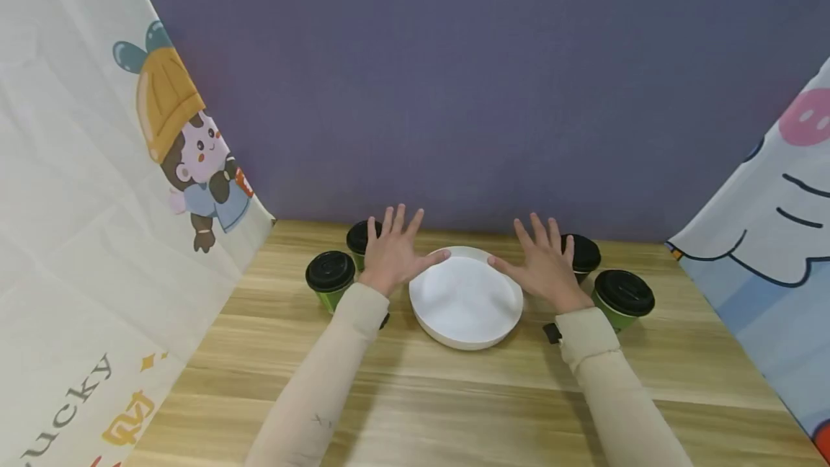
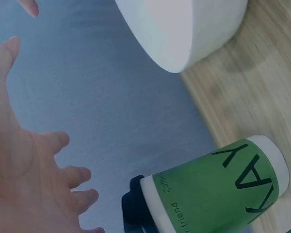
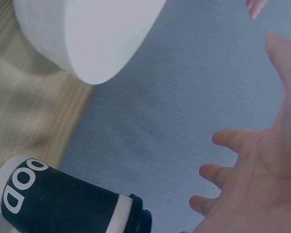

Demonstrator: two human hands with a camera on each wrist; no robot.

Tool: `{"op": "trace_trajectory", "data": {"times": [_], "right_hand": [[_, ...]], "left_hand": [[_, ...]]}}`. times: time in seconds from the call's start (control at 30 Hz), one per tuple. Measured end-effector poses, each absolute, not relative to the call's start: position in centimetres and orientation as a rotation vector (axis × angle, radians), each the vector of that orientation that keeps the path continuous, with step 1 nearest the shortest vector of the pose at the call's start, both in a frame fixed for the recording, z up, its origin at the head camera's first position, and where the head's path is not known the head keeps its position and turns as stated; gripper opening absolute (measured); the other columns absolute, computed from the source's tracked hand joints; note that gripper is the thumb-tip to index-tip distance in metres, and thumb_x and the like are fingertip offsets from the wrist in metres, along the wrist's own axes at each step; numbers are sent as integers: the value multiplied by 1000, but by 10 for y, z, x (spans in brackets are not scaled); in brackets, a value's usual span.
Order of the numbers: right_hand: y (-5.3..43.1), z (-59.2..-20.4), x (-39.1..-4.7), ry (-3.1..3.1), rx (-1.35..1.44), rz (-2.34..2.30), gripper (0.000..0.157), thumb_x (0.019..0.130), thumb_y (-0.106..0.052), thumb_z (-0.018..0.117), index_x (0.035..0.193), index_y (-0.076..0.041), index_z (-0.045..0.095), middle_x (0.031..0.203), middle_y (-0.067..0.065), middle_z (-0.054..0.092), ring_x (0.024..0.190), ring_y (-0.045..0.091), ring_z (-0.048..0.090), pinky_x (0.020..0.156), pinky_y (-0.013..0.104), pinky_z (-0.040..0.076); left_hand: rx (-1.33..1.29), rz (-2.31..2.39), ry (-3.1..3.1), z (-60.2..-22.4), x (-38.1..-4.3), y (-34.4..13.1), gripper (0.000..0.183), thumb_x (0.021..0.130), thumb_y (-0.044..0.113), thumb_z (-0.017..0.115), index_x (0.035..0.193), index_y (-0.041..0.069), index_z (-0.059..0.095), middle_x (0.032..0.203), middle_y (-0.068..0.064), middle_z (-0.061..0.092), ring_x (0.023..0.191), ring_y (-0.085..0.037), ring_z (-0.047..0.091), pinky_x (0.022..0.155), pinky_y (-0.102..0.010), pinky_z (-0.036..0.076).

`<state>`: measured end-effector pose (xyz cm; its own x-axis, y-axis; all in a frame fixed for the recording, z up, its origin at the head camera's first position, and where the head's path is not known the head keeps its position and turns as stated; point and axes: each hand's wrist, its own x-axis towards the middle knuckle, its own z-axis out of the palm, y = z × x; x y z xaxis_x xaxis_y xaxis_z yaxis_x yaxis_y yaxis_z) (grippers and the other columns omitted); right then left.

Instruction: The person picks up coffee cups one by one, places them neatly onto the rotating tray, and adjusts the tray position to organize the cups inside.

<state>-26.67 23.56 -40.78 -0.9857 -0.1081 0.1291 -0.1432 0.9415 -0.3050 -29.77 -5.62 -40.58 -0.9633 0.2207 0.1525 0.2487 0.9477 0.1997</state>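
Note:
A round white dish (image 1: 465, 301) with a raised rim sits in the middle of the wooden table. My left hand (image 1: 394, 254) is over its left side, fingers spread and holding nothing. Over its right side my right hand (image 1: 543, 265) is likewise spread and bare. In the left wrist view a green paper cup (image 2: 218, 187) with a black lid stands near the left fingers. The right wrist view has a dark cup (image 3: 63, 196) with white letters below the right fingers. Both palms hang above the table, thumbs pointing inward toward each other over the dish.
Two lidded cups stand at the left, the nearer one a green cup (image 1: 331, 279). Right of the dish are a black-lidded cup (image 1: 583, 254) and another green cup (image 1: 622, 298). A purple-grey panel (image 1: 454, 92) rises behind the table (image 1: 467, 402); printed cloths (image 1: 84, 164) hang at both sides.

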Motion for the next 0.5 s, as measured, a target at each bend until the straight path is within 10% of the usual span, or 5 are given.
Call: {"op": "trace_trajectory", "data": {"times": [0.27,0.5], "right_hand": [[238,-402,-250,-2903,241,590,101,91,-75,55,164,-14,22,171,22,9,157,50,-5,118,75,-5],[248,-397,-235,-2801,223,706,71,97,-49,66,148,-3,49,161,27,31,149,55,16,114,75,5]], "left_hand": [[-395,-379,-2930,-403,-280,-59,105,83,93,34,165,30,16,173,-12,11,161,-32,4,127,-61,6],[-548,-550,-2731,-410,-266,-59,64,96,55,63,146,15,57,148,-12,59,139,-33,54,113,-50,44]]}}
